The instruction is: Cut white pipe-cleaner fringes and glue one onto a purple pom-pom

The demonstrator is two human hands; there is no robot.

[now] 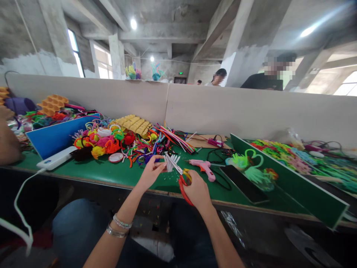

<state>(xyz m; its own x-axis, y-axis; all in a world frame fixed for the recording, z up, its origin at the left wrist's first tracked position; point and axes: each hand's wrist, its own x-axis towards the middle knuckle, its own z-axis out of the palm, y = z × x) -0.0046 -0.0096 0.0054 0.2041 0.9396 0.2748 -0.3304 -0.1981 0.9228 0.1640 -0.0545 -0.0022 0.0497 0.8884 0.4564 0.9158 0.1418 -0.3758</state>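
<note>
My left hand (150,172) pinches a small white fan-shaped piece of pipe cleaners (172,162) just above the green table (106,172). Its fingertips hide the near end of that piece. In my right hand (197,189) is a pair of scissors (180,178) with red and yellow handles, my fingers in the loops. The blades lie over the white piece and point up and to the left. Tiny white clippings are scattered on the table around it. Right of the scissors lies a pink glue gun (205,168).
Colourful pipe cleaners (174,138) are heaped behind my hands. A black phone (244,184) and green fuzzy pieces (256,171) lie to the right, beside a green divider board (290,178). Leftward are a blue board (61,136) and a white power bank (57,158). People sit beyond the partition (223,108).
</note>
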